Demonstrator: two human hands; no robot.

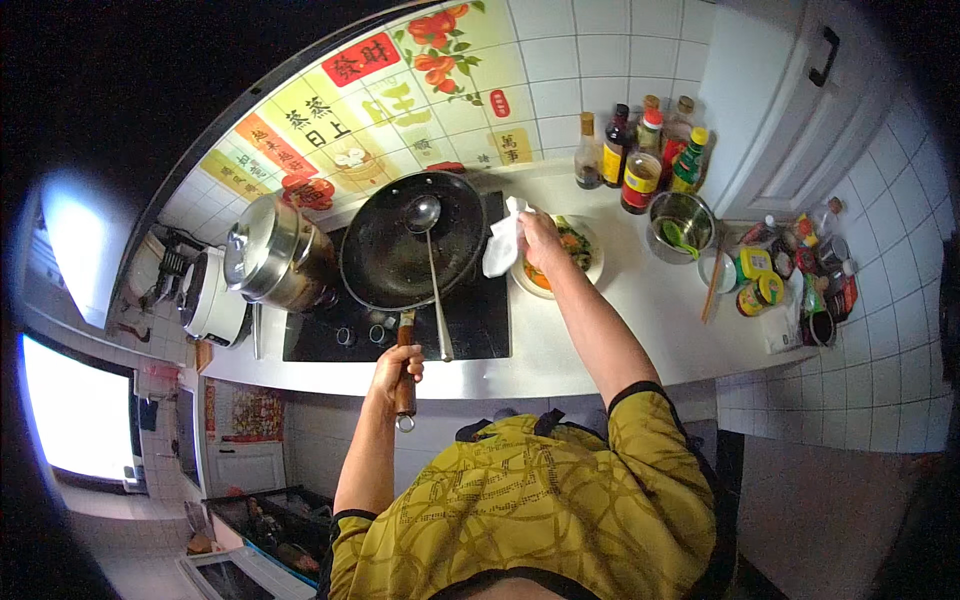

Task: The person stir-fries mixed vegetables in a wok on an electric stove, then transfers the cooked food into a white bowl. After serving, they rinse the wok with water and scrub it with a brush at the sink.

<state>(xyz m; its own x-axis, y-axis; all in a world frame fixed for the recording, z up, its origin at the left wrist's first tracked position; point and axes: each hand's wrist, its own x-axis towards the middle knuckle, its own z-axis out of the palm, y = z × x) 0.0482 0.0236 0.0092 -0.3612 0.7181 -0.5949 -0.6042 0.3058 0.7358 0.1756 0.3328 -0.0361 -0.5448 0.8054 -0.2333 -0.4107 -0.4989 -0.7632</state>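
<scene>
My left hand (394, 371) is wrapped round the wooden handle of a black wok (375, 245), which is tilted over the dark cooktop (483, 335). A metal ladle (436, 285) rests in the wok, its bowl inside and its long handle reaching over the near rim. Between the fingers of my right hand (541, 243) is a crumpled white cloth or paper towel (503, 246); I cannot tell which. Beneath that hand and forearm, partly hidden, stands a white plate (597, 268) of cooked food with green and orange pieces.
A lidded steel pot (275, 255) and a white rice cooker (215, 300) stand left of the wok. Several sauce bottles (642, 170) line the wall at the back right. A metal bowl (680, 220) holds a green spoon. Jars (760, 293) crowd the right corner.
</scene>
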